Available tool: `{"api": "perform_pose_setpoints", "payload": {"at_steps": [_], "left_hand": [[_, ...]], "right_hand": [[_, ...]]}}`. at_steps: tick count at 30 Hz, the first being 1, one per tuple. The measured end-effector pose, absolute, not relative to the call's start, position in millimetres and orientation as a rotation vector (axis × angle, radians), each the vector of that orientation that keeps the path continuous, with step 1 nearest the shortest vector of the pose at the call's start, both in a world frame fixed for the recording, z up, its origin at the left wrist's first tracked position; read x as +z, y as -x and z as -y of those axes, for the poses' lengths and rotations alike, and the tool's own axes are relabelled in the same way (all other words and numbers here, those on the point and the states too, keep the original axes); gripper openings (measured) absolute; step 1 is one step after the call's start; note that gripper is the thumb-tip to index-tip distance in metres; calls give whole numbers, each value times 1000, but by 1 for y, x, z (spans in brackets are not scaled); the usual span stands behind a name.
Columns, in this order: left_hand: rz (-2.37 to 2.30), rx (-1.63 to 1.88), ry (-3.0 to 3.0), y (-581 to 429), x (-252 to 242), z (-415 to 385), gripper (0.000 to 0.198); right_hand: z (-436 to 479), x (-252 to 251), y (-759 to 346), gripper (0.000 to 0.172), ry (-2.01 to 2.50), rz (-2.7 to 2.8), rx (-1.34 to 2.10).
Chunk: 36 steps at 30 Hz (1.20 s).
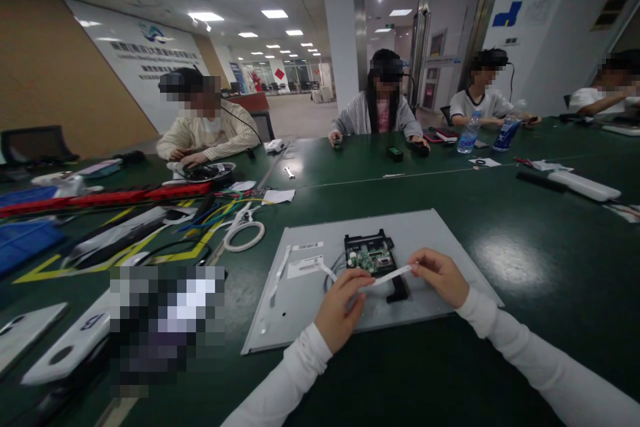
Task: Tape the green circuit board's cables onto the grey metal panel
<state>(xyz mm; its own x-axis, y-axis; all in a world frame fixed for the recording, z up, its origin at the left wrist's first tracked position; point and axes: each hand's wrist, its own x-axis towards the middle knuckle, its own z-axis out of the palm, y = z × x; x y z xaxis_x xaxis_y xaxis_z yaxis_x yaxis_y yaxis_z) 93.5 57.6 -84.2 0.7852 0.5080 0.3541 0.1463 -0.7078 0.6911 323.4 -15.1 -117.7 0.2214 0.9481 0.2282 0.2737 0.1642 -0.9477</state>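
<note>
A thin white strip (393,275) is stretched between my hands over a grey metal panel (425,230); whether it is tape or flat cable I cannot tell. My right hand (443,275) pinches its right end between thumb and fingertips. At the other end, the fingers of my left hand (341,307) are closed on it, thumb below. Behind the strip, a green circuit board (369,259) sits in a black plastic frame (399,288) on the panel. Left of it are a paper label (304,267), a thin grey cable and another whitish strip (280,275) lying on the panel.
A white ring-shaped roll (244,237) lies left of the panel, near coloured wires and a phone-like device (187,313) with a blurred screen. Farther left is a blue tray (25,243). Several people sit across the green table (550,247), with bottles (469,133) before them.
</note>
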Motion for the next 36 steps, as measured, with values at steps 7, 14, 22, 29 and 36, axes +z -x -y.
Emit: {"api": "perform_pose_setpoints", "payload": {"at_steps": [7, 14, 22, 29, 36], "left_hand": [[-429, 668, -2571, -93, -91, -55, 34], [-434, 606, -2685, -96, -101, -56, 37], [-439, 521, -2739, -96, -102, -56, 38], [-435, 517, -2733, -96, -100, -56, 37], [-424, 482, -2715, -96, -96, -55, 37]], "right_hand": [[12, -119, -320, 15, 1353, 1297, 779], [12, -116, -321, 14, 1398, 1312, 733], [12, -115, -319, 13, 1465, 1293, 706], [12, -112, -320, 11, 1484, 1315, 668], [13, -111, -320, 11, 1525, 1419, 552]]}}
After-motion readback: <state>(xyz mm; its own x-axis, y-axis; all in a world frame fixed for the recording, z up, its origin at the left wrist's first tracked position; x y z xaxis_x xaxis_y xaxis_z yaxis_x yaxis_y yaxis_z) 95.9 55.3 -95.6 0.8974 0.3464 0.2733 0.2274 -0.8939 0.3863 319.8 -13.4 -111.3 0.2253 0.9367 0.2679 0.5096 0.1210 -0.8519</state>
